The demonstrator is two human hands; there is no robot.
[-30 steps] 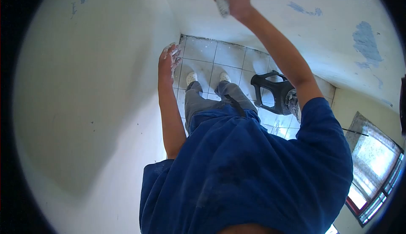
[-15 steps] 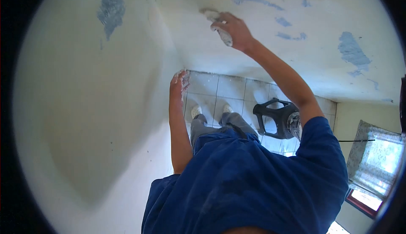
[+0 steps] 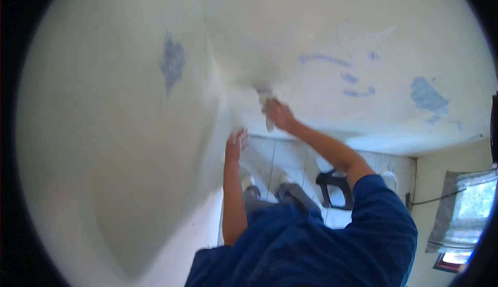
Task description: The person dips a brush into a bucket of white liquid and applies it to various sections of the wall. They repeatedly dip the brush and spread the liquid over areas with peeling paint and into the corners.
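Observation:
My right hand [image 3: 279, 114] is raised against the white wall [image 3: 321, 33] near the room's corner and grips a putty-smeared scraper [image 3: 265, 100], whose blade end touches the wall. My left hand [image 3: 235, 143] hangs lower by the corner, smeared with white filler; the blur hides whether it holds anything. Blue paint patches [image 3: 426, 96] show through the wall to the right, and another blue patch [image 3: 171, 63] sits on the left wall.
Below me are a tiled floor [image 3: 280, 155], my two light shoes [image 3: 248, 182] and a black plastic stool [image 3: 336, 187] to the right. A curtained window [image 3: 459, 219] is at the far right. Walls meet in a corner directly ahead.
The view has tilted upward along the wall. My right hand with the scraper has dropped in the frame toward the corner, and my left hand sits lower too.

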